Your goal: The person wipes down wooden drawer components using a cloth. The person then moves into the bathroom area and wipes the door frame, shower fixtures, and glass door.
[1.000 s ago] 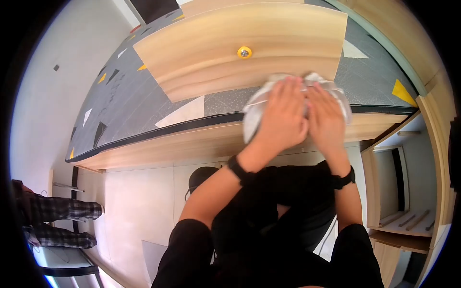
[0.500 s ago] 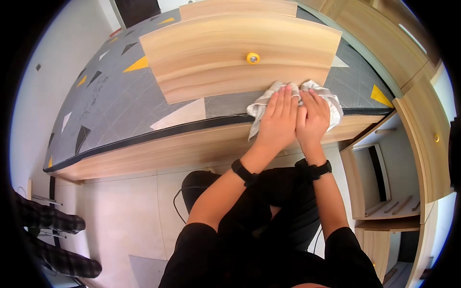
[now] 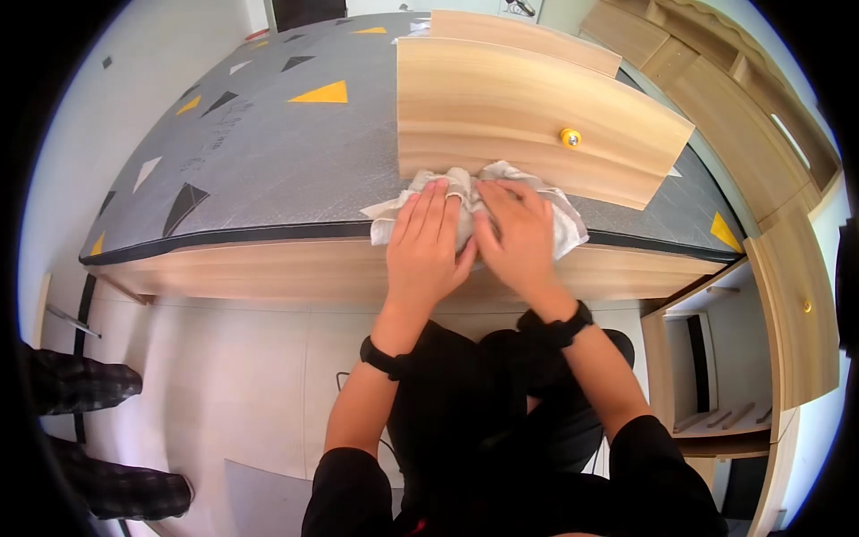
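Observation:
My left hand [image 3: 425,246] and my right hand [image 3: 514,233] are side by side on a bunched white and beige cloth [image 3: 565,224]. Their fingers stretch forward over the cloth, pressing it together between the hands. The cloth sits at the near edge of a wood-grain panel [image 3: 501,107], over the mattress border. A round yellow and silver fitting [image 3: 571,138] is on the panel's face. My palms and part of the cloth's underside are hidden.
The panel lies on a grey patterned mattress [image 3: 259,170] over a wooden bed side [image 3: 268,273]. Behind it is a second panel [image 3: 528,40]. An open wooden cabinet [image 3: 662,367] stands right. Another person's checked trouser legs [image 3: 89,380] show left; a grey sheet [image 3: 268,497] is on the floor.
Both hands have slid the cloth leftward along the panel's near edge, from its right end to its left part. My head view has shifted too. The hands are slightly farther apart.

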Motion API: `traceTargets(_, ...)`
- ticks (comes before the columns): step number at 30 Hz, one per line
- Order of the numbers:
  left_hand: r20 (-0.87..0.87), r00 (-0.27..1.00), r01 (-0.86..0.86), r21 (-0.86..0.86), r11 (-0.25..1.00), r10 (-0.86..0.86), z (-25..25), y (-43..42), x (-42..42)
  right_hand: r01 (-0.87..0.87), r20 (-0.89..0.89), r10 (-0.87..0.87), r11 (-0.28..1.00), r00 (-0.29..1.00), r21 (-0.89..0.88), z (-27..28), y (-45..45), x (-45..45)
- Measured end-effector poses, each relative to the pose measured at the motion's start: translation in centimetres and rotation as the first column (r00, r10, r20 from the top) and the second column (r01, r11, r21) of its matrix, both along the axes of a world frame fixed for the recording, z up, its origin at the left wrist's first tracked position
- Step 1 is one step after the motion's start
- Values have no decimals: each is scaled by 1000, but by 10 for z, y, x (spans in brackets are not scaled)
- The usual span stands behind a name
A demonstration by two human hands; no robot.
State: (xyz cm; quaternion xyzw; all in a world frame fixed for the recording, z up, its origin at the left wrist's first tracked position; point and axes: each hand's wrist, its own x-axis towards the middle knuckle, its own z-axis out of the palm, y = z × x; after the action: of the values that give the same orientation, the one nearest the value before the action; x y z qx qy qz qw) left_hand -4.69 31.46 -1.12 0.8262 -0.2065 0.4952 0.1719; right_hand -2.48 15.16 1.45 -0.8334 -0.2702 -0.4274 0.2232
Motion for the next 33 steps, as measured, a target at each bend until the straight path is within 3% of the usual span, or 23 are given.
traceTargets(2,-1,998,57,-58,997,-57,-2,1,2,-47,-44,48,998,998,29,7,-18,2)
traceTargets(3,1,998,57,-46,997,-57,1,2,2,45,-28,-43,996,999,73,15,-25,1)
traceTargets(4,-23,996,79,-141,987,-83,2,3,-1,139,-23,-137,983,990,116,20,-31,0)
traceTargets(8,-51,997,38,-370,928,-60,7,8,-11,116,-8,-117,975,993,191,28,-46,6)
traceTargets(10,-3,1000,-15,-377,926,15,15,17,-12,129,-258,-66,963,964,235,34,-52,5)
traceTargets(11,50,995,-62,-392,918,89,18,23,-14,32,-73,-20,984,997,175,24,-63,17)
traceTargets(15,-30,999,-4,-544,839,-15,28,51,-30,0,-43,8,981,999,195,30,-89,4)
traceTargets(17,-14,988,90,-756,648,-152,26,61,-33,12,22,-16,982,1000,188,39,-109,-5)
traceTargets(18,-23,988,83,-754,652,-152,31,60,-38,26,94,-43,984,995,176,44,-119,-10)
traceTargets(20,50,953,194,-860,472,-300,53,56,-52,17,86,-34,982,996,190,56,-137,-27)
traceTargets(25,-8,962,129,-867,481,-272,69,46,-58,-42,117,15,970,993,239,58,-164,-47)
traceTargets(26,53,931,200,-902,383,-360,72,43,-57,-38,113,11,970,994,241,55,-169,-51)
traceTargets(27,122,891,262,-925,276,-438,73,40,-54,-111,-83,157,911,984,398,52,-172,-57)
traceTargets(28,119,890,261,-925,277,-440,70,40,-52,-142,-246,324,820,913,555,50,-176,-61)
traceTargets(31,36,856,190,-949,250,-515,61,40,-49,-81,-284,316,784,905,615,38,-187,-61)
traceTargets(33,-48,900,128,-921,368,-433,56,35,-48,-22,-319,260,804,911,594,36,-190,-68)
